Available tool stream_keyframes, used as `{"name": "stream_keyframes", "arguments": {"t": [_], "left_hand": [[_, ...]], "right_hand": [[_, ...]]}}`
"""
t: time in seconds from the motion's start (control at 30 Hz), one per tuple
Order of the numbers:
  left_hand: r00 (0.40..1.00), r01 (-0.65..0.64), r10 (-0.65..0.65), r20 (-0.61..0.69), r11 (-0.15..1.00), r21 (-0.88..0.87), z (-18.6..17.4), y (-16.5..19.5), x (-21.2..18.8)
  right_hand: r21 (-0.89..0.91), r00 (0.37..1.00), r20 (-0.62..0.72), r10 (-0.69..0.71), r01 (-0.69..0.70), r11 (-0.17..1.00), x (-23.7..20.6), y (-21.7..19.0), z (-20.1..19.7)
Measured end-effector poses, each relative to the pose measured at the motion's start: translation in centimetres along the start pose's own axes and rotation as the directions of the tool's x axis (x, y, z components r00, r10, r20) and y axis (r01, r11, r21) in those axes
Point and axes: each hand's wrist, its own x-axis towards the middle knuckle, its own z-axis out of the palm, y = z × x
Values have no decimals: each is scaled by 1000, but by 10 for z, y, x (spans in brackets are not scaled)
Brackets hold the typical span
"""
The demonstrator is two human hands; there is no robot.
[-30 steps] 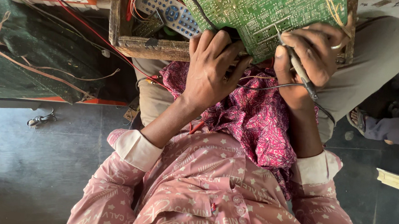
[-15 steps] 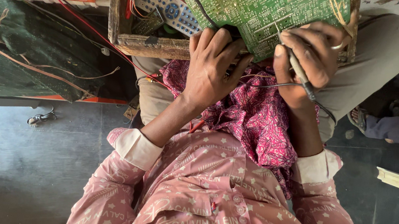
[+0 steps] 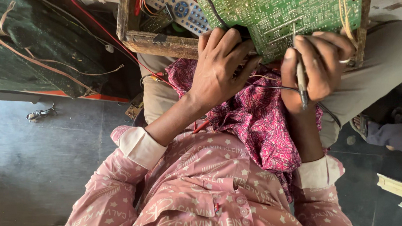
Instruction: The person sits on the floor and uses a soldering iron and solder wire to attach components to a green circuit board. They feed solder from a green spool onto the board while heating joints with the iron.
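Left hand (image 3: 221,64) curled over the near edge of the green circuit board (image 3: 275,13), fingers spread and pressing down on it, palm closed against the board's rim. Right hand (image 3: 317,65) gripping a thin dark tool (image 3: 301,78) like a pen, fingers wrapped round its shaft, tip pointing up onto the board near its near edge; ring on one finger. Black cord trailing from the tool across the lap, below the board. Board lying tilted across a wooden tray (image 3: 156,40), covering most of its right part. Grey remote (image 3: 183,6) inside the tray, just left of the board, among red and orange wires. Pink patterned cloth (image 3: 262,118) on the lap directly below the board, between both forearms. Red wire (image 3: 98,26) running left of the board, from upper left down toward the lap. Dark green cloth (image 3: 29,51) well left of the board, beside the tray. Grey floor (image 3: 25,161) lower left, far below the board.
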Motion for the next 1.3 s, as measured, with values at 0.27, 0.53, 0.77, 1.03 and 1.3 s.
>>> {"name": "stream_keyframes", "arguments": {"t": [0.27, 0.53, 0.77, 1.03, 1.3], "left_hand": [[1000, 1, -1, 6, 1000, -5, 0, -1, 0], [1000, -1, 1, 0, 1000, -22, -1, -2, 2], [1000, -11, 11, -4, 1000, -2, -2, -2, 4], [1000, -5, 5, -17, 1000, 6, -2, 0, 2], [1000, -6, 7, -14, 1000, 12, -1, -1, 1]], "right_hand": [[61, 981, 140, -135, 128, 990, -2, -4, 1], [29, 996, 0, -90, 90, 996, 4, -3, -7], [127, 999, 22, -44, 41, 991, -10, 1, -12], [87, 992, 125, -5, -6, 996, -9, -9, -14], [94, 994, 106, 3, -13, 995, -8, -9, -13]]}}
